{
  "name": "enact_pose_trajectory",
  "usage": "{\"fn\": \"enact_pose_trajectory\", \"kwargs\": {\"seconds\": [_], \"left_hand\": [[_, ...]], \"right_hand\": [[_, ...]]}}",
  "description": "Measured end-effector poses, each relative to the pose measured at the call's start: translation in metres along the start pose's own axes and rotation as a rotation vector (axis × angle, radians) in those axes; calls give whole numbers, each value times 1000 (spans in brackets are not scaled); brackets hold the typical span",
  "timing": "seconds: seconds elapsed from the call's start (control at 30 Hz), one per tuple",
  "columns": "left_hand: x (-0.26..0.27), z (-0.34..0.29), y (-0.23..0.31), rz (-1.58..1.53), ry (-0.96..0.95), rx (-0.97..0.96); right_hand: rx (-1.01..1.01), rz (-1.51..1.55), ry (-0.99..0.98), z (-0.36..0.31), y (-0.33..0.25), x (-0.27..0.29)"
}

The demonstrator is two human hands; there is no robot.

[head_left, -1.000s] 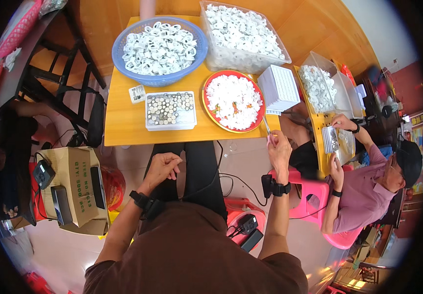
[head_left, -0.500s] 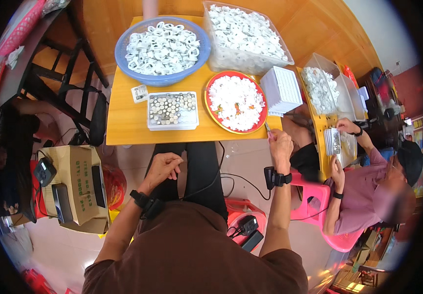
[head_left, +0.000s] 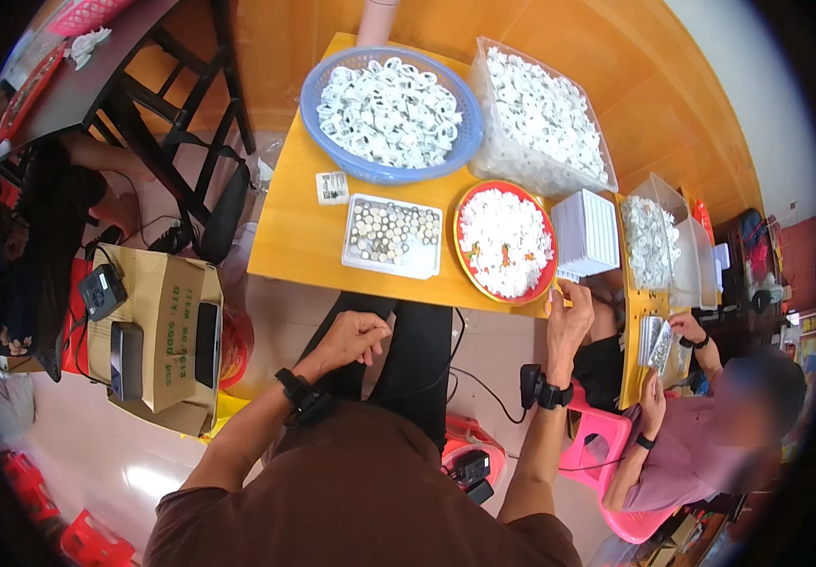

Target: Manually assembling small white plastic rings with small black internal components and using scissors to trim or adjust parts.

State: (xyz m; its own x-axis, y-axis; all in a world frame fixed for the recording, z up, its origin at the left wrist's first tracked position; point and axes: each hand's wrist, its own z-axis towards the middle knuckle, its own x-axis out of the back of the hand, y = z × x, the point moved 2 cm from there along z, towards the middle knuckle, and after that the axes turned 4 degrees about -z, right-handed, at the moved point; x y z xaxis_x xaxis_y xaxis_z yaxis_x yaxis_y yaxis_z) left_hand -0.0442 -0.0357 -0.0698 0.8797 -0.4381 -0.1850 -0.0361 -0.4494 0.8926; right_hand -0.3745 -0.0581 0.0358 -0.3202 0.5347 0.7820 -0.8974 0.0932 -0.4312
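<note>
Head view: right hand (head_left: 568,317) raised at the yellow table (head_left: 294,236) edge, fingers pinched near the red plate (head_left: 505,242) of white parts; held item too small to tell. Left hand (head_left: 351,338) loosely curled, empty, over the lap, below the small white tray (head_left: 392,236).

**Operator:** Where is the head camera mounted, and which way does it face?

**Technician:** On the wearer's head, looking steeply down over the lap and the yellow table (head_left: 294,236). Fisheye optics bend straight edges toward a dark rim.

**Operator:** Range and overlap?

**Technician:** Near: both forearms enter from below. Only one view is supplied.
</note>
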Motion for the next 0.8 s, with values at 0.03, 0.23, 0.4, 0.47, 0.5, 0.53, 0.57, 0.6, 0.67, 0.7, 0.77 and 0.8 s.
{"fn": "enact_pose_trajectory", "kwargs": {"seconds": [0.03,0.23,0.4,0.47,0.5,0.53,0.57,0.6,0.67,0.7,0.77,0.8], "left_hand": [[0,1,0,-15,-9,10],[3,3,-5,-49,-29,-15],[4,3,-6,-60,-32,-18],[5,2,0,-77,-31,-24],[6,2,0,-82,-31,-20],[6,2,0,-86,-37,-18],[6,2,0,-88,-41,-19],[7,1,-1,-91,-40,-21],[8,1,-2,-99,-37,-21],[9,1,-2,-85,-36,-25],[10,1,-1,-71,-36,-30],[9,1,0,-71,-44,-43]], "right_hand": [[-26,125,-39,8,-17,-1],[365,258,-316,71,-149,-47],[692,246,-491,105,-229,-128],[732,186,-535,115,-240,-160],[773,132,-581,118,-244,-175],[774,129,-583,122,-242,-185],[774,126,-580,125,-240,-194],[779,129,-585,125,-245,-197],[695,101,-637,126,-249,-201],[605,70,-675,127,-251,-201],[567,137,-671,130,-245,-203],[527,207,-664,133,-240,-203]]}}
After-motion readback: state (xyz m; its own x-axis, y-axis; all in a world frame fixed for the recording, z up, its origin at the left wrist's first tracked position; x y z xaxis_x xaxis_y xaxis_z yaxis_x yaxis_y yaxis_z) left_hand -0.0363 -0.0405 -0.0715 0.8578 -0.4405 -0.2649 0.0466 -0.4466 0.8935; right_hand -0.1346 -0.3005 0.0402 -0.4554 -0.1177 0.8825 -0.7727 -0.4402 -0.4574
